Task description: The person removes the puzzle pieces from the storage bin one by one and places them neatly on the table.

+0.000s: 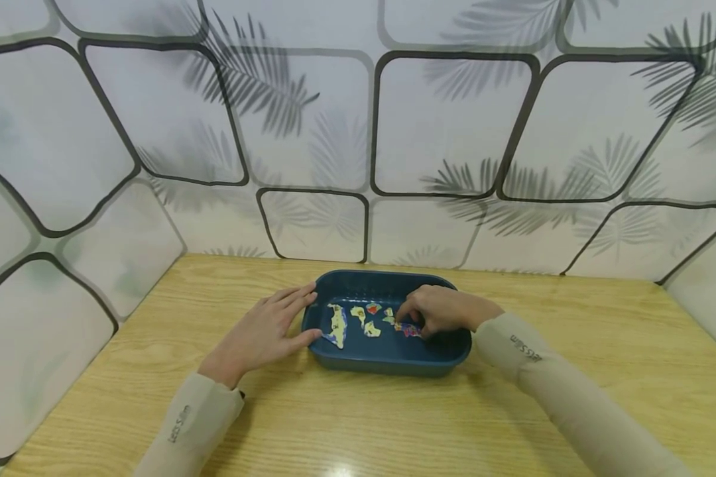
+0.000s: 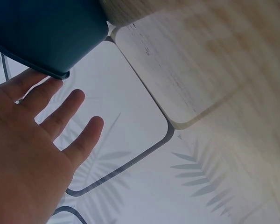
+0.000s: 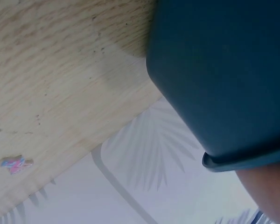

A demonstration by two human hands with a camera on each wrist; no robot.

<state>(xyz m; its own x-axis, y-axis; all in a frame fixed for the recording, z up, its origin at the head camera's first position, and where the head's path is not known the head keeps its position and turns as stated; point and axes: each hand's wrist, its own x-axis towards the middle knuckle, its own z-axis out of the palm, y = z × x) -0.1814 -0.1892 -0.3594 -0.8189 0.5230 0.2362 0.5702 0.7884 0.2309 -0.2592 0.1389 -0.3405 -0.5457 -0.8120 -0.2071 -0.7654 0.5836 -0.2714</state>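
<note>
A dark blue oblong tray (image 1: 388, 363) stands on the table. My left hand (image 1: 272, 331) rests at its left end, fingers spread and fairly straight; in the left wrist view, fingertips touch the tray's rim (image 2: 60, 74). My right hand (image 1: 435, 308) reaches over the right side into the tray, its curled fingers and thumb at either end of a purple, red and blue cut-out piece (image 1: 410, 330). On the tray floor lie a long pale yellow piece (image 1: 338, 324) and several smaller ones, among them a red-centred piece (image 1: 373, 308). In the right wrist view the tray hides most of the hand.
The wood-grain table (image 1: 358, 424) meets a pale wall covering (image 1: 316, 225) with dark outlines and leaf prints. A small pink and blue piece (image 3: 15, 164) lies on the table beyond the tray in the right wrist view.
</note>
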